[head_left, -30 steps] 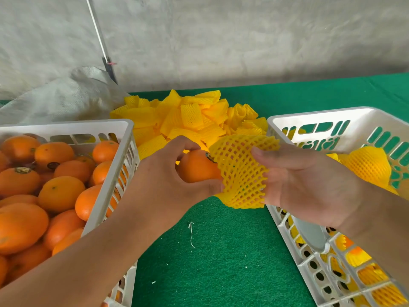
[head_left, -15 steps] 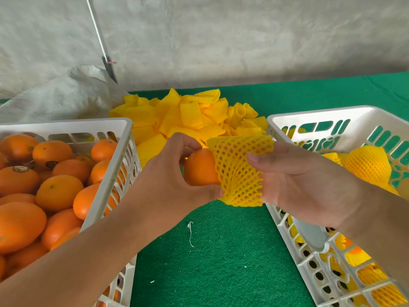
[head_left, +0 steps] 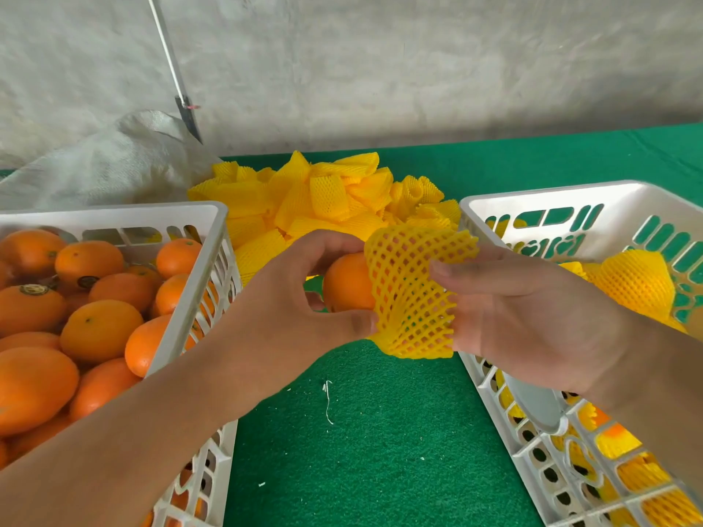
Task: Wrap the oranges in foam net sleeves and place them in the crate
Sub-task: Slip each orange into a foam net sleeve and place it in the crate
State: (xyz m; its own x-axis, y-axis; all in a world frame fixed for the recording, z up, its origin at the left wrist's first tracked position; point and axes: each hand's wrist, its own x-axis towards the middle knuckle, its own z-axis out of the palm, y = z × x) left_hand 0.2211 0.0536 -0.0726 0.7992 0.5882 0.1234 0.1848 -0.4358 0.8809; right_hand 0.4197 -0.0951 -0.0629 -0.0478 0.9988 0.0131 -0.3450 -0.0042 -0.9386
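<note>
Head view: left hand (head_left: 289,306) fingers around smooth round orange (head_left: 348,285), right hand (head_left: 532,317) fingers stretching yellow lattice foam sleeve (head_left: 412,294).

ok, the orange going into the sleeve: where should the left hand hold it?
By its bare left half, coming from the left, as the left hand does now. The foam net sleeve, stretched open by the right hand, already covers the right side, so fingers there would likely block it sliding on.
</note>
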